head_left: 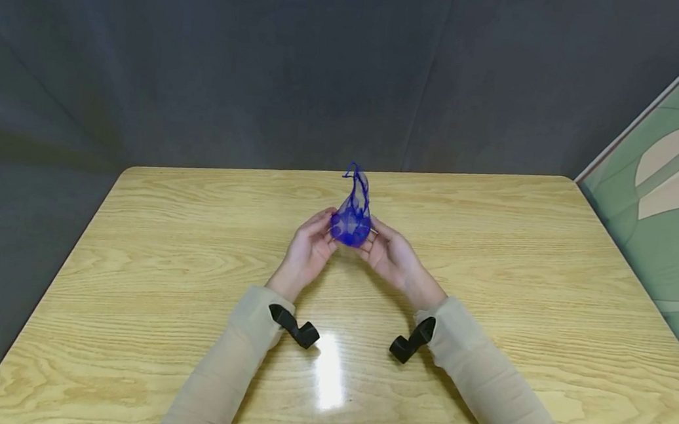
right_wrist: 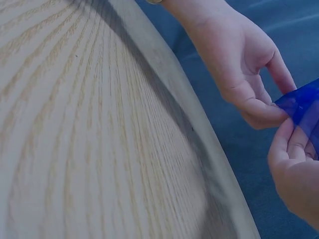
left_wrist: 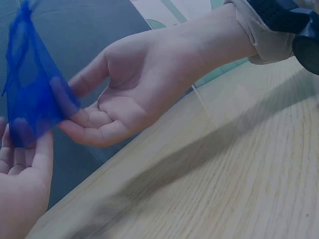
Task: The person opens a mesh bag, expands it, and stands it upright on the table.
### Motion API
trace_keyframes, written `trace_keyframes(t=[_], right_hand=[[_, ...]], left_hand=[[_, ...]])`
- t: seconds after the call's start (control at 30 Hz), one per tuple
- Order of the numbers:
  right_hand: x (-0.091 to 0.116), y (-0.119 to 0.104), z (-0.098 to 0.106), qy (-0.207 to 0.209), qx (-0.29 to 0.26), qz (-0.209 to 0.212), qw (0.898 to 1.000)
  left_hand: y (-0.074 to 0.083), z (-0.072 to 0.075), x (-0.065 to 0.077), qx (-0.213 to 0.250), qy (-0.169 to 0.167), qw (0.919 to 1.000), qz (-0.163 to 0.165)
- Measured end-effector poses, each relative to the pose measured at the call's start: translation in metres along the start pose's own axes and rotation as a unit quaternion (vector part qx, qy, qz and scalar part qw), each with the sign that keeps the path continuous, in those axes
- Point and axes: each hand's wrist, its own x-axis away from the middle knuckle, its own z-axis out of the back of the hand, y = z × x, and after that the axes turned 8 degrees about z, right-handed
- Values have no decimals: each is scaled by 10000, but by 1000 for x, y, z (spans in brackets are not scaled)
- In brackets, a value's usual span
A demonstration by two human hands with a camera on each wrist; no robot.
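A blue sheer drawstring pouch (head_left: 351, 227) stands upright between both hands above the table, its cords and narrow top pointing away from the person. Paler shapes show on its lower part; whether they are printed or lie inside, I cannot tell. My left hand (head_left: 308, 252) holds the pouch's left side, fingers at its lower edge. On the opposite side my right hand (head_left: 394, 258) grips it with thumb and fingers. In the left wrist view, fingers show through the thin blue fabric (left_wrist: 32, 102). Part of the pouch (right_wrist: 306, 107) is cut off in the right wrist view.
The wooden table (head_left: 163, 278) spreads around both arms. A dark curtain (head_left: 278, 70) hangs behind its far edge, and a green and beige patterned panel (head_left: 672, 196) stands at the right. Black wrist-worn devices (head_left: 295, 326) sit on both sleeves.
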Motion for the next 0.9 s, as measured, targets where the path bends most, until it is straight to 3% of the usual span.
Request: trace_keyframes(t=[0.2, 0.53, 0.73, 0.9], right_hand=[[-1, -1, 1, 192, 386, 44, 9991], [1, -1, 2, 328, 423, 179, 9984], [0, -3, 0, 359, 272, 30, 9990], [0, -2, 0, 267, -168, 14, 9995]], left_hand=[[0, 1, 0, -261, 58, 9996, 80], [0, 2, -2, -402, -10, 9992, 59], [0, 4, -4, -259, 206, 9994, 94], [0, 3, -3, -8, 139, 9998, 133]])
